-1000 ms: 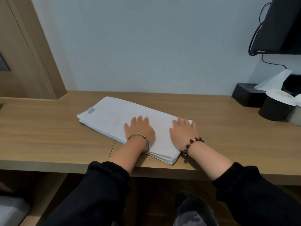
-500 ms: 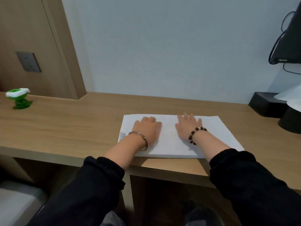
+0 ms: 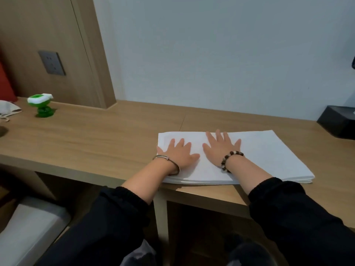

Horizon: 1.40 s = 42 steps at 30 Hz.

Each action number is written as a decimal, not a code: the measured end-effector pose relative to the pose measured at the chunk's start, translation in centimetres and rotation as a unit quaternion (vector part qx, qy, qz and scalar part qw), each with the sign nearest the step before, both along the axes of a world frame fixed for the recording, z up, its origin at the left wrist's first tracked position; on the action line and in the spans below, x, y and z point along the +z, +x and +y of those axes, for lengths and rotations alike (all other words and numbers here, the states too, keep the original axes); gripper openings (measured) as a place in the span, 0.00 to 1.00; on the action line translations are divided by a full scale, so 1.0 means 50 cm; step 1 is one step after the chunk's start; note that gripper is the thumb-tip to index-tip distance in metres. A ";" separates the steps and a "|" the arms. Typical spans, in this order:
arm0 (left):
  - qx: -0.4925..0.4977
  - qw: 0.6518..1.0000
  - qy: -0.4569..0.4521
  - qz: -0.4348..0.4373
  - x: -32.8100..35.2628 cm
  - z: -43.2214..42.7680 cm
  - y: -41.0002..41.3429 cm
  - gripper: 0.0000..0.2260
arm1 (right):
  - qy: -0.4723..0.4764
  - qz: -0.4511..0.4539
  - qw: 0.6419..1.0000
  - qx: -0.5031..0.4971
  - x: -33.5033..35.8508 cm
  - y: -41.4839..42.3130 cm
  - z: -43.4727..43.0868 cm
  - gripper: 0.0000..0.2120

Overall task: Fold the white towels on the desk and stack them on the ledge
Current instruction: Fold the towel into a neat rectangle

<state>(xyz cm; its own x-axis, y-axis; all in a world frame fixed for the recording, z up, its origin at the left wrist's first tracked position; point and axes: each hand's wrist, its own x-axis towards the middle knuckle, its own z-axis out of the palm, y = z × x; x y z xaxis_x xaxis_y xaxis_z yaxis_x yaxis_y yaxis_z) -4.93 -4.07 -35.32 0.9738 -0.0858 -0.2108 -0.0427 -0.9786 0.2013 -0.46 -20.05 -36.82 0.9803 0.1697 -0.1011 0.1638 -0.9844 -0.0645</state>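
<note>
Two hands point(image 3: 177, 153) point(image 3: 221, 148) — flat on towel point(image 3: 272, 156).

white towel point(image 3: 269, 156) | light-wood desk point(image 3: 96, 139) | green toy point(image 3: 42, 106) | black sleeves point(image 3: 299, 214) | brown-and-cream bead bracelet point(image 3: 230, 158)

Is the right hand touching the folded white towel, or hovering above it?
Touching. The head view shows the right hand lying flat on the folded white towel, fingers spread, with no gap or shadow under the palm.
</note>
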 end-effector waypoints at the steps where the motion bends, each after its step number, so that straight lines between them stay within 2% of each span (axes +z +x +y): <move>1: -0.004 0.996 -0.083 -0.016 0.011 0.014 -0.001 0.16 | -0.008 -0.004 1.000 0.007 -0.005 0.005 -0.009 0.27; 2: 0.010 0.984 -0.173 -0.044 0.023 0.034 -0.004 0.10 | -0.014 -0.005 1.000 0.013 -0.009 0.010 -0.017 0.27; 3: 0.042 0.964 -0.249 -0.079 0.038 0.060 -0.008 0.08 | -0.019 -0.004 1.000 0.022 -0.010 0.015 -0.023 0.27; 5: 0.118 0.926 -0.326 -0.147 0.054 0.123 -0.010 0.11 | -0.028 -0.006 0.999 0.043 -0.011 0.020 -0.030 0.26; 6: 0.138 0.922 -0.324 -0.161 0.055 0.151 -0.011 0.13 | -0.032 -0.009 0.998 0.055 -0.012 0.023 -0.034 0.26; 8: 0.133 0.942 -0.281 -0.126 0.052 0.186 -0.011 0.17 | -0.036 -0.010 0.996 0.082 -0.009 0.031 -0.047 0.25; 11: 0.066 0.968 -0.232 -0.064 0.050 0.194 -0.009 0.20 | -0.026 0.000 0.992 0.124 -0.001 0.043 -0.074 0.24; 13: 0.037 0.968 -0.239 -0.060 0.047 0.187 -0.006 0.19 | -0.019 0.000 0.990 0.140 0.000 0.046 -0.085 0.24; 18: 0.006 0.958 -0.276 -0.083 0.035 0.168 0.003 0.09 | -0.020 -0.008 0.989 0.146 0.001 0.048 -0.087 0.24; 27: -0.060 0.966 -0.166 -0.190 0.009 0.164 0.024 0.09 | -0.015 -0.010 0.989 0.147 -0.002 0.051 -0.092 0.25; 29: -0.053 0.970 -0.174 -0.161 0.016 0.171 0.024 0.10 | -0.016 -0.013 0.989 0.147 -0.004 0.051 -0.093 0.25; 31: -0.004 0.966 -0.246 -0.073 0.034 0.180 0.026 0.15 | -0.022 -0.015 0.989 0.145 -0.006 0.050 -0.092 0.25; 33: 0.060 0.944 -0.323 0.024 0.054 0.183 0.030 0.19 | -0.026 -0.015 0.989 0.142 -0.006 0.048 -0.091 0.25; 35: 0.115 0.917 -0.374 0.083 0.068 0.175 0.037 0.13 | -0.028 -0.015 0.989 0.141 -0.004 0.047 -0.090 0.25; 36: 0.131 0.914 -0.370 0.101 0.074 0.169 0.042 0.11 | -0.029 -0.015 0.989 0.141 -0.002 0.046 -0.089 0.25; 40: 0.095 0.967 -0.200 0.127 0.085 0.153 0.068 0.15 | -0.027 -0.013 0.990 0.137 0.003 0.042 -0.086 0.25; 42: 0.097 0.967 -0.187 0.144 0.087 0.155 0.078 0.17 | -0.028 -0.014 0.990 0.136 0.003 0.043 -0.085 0.25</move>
